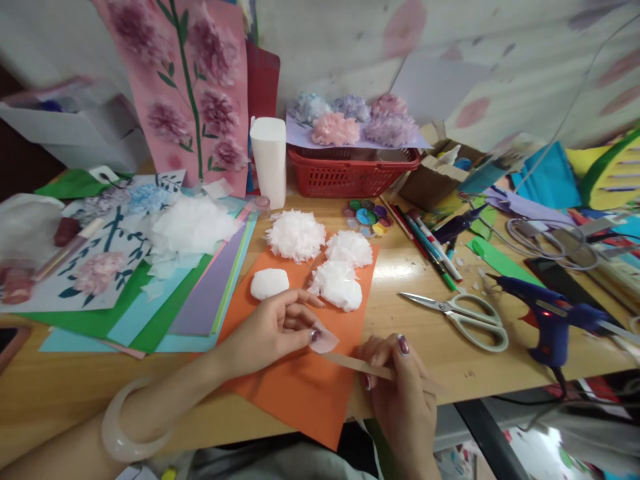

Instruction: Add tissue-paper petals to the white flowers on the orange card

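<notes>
At the far left a fan of coloured sheets (200,300) is spread on the table (450,360). Beside it an orange sheet (295,393) is laid, and four white tissue flowers (296,235) are counted on it: three fluffed, one flatter and smoother. The left hand (273,328), with one pale bangle (135,427) on its wrist, is closed in a pinch on one small pink scrap (324,341), which is held over the near part of the orange sheet. The scrap is judged very light, thin and limp, easily torn or creased, so it is best taken at its edge with fingertips only. One tan strip (350,363), possibly stiff paper though the blur leaves that unsure, is gripped by the right hand (400,390), its free tip just at the scrap. Further right lie one pair of scissors (465,317) and one blue glue gun (545,317), both untouched.
</notes>
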Motion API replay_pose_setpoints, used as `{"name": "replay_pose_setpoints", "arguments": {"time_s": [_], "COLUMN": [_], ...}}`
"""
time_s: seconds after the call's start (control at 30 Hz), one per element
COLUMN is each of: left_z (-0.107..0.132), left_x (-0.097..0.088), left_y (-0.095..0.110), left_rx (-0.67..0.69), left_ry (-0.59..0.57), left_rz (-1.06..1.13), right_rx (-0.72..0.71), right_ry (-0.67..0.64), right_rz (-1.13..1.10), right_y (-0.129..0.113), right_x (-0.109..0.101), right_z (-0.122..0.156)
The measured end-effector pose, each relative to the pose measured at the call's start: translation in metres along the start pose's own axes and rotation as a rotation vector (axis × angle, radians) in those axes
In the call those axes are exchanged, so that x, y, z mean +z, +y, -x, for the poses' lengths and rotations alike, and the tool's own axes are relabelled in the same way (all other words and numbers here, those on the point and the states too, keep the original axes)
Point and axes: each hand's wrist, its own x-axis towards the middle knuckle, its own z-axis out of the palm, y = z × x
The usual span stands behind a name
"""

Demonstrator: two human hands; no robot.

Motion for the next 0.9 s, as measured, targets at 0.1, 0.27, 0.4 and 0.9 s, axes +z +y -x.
{"name": "replay_pose_setpoints", "arguments": {"time_s": [0.1, 0.27, 0.4, 0.9], "left_z": [0.0015, 0.0041, 0.0045, 0.0031], "left_x": [0.0024, 0.0033, 0.0023, -0.0011], "left_y": [-0.0008, 0.001, 0.001, -0.0056], "left_rx": [0.01, 0.026, 0.012, 0.021], "left_ry": [-0.021, -0.043, -0.05, -0.104], "left_rz": [-0.022, -0.046, -0.015, 0.045], "right_rx": [0.008, 0.031, 0.024, -0.059], "right_ry": [0.003, -0.029, 0.014, 0.164], "right_rz": [0.008, -0.025, -0.047, -0.064], "right_y": [0.0001, 0.0042, 0.0058, 0.0033], "right_x": [-0.001, -0.0072, -0.0073, 0.0001], "right_z": [-0.0002, -0.0003, -0.0011, -0.0025]}}
